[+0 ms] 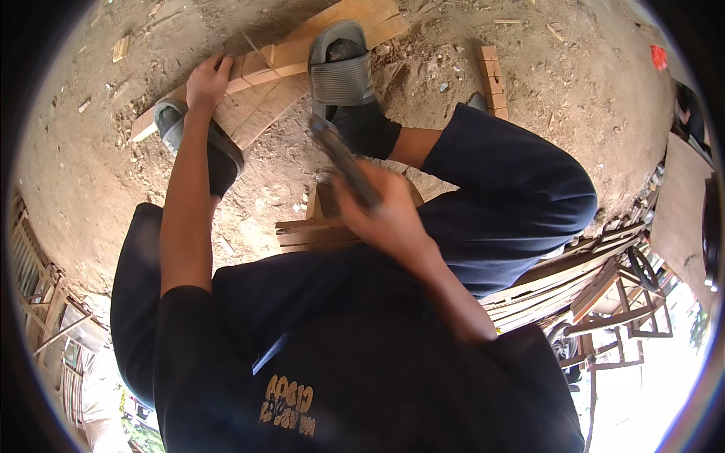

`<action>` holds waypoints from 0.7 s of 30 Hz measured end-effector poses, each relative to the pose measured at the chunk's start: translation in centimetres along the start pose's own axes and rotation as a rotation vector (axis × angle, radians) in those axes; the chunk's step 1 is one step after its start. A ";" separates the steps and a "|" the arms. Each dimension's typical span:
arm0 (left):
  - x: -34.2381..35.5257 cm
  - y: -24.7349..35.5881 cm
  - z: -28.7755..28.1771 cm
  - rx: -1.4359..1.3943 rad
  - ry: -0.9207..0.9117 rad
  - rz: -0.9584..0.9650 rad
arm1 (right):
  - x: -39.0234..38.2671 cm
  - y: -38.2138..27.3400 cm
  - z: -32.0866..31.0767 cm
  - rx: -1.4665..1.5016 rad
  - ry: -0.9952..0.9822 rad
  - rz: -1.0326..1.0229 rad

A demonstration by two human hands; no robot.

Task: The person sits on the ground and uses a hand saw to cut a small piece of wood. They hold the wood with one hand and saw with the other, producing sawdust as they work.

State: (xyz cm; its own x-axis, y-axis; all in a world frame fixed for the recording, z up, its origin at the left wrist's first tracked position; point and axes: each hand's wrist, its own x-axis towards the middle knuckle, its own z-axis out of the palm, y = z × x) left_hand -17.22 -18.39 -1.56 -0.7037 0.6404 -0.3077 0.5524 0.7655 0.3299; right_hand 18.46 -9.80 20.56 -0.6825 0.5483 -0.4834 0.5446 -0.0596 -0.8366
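My left hand (208, 84) grips the edge of a long wooden beam (293, 56) on the ground, near its left end. My feet in grey slide sandals (341, 81) are at the beam, the right one on top of it. A thin strip (258, 50) crosses the beam just right of my left hand. Below it lies a wide pale board (260, 112). Raised in front of my lap, my right hand (394, 220) is closed round a dark stick-like tool (341, 160), blurred by motion, so its exact kind does not show.
Under my seat are stacked planks (317, 235). A short notched wooden block (492, 79) lies right of my right foot. Long timber strips (544, 285) and a wooden frame (627, 321) are at the lower right. Wood chips litter the dirt floor (430, 38).
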 end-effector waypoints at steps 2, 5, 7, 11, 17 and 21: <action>0.2 0.8 -0.6 0.020 -0.028 -0.008 | 2.3 1.0 2.5 -0.144 0.069 -0.156; 0.2 -0.3 -0.8 0.019 -0.012 -0.004 | -1.6 -0.3 0.8 -0.078 0.013 -0.064; 0.5 -0.6 -0.4 0.023 0.042 0.017 | -3.5 -0.8 -0.6 -0.032 -0.025 0.039; 0.6 -0.1 -0.2 0.000 0.011 0.030 | 0.2 -1.1 0.4 0.004 0.014 0.032; 0.7 -1.4 0.4 0.041 0.041 -0.008 | -0.2 -0.4 1.2 -0.005 0.034 -0.078; 0.5 -0.3 0.1 0.019 0.058 0.030 | -1.7 -1.3 -0.3 0.015 0.006 0.021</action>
State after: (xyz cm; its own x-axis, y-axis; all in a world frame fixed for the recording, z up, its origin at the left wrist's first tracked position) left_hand -17.70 -18.36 -1.87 -0.7113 0.6587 -0.2455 0.5814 0.7476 0.3211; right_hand 19.06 -10.44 22.50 -0.6681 0.5514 -0.4996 0.5518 -0.0834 -0.8298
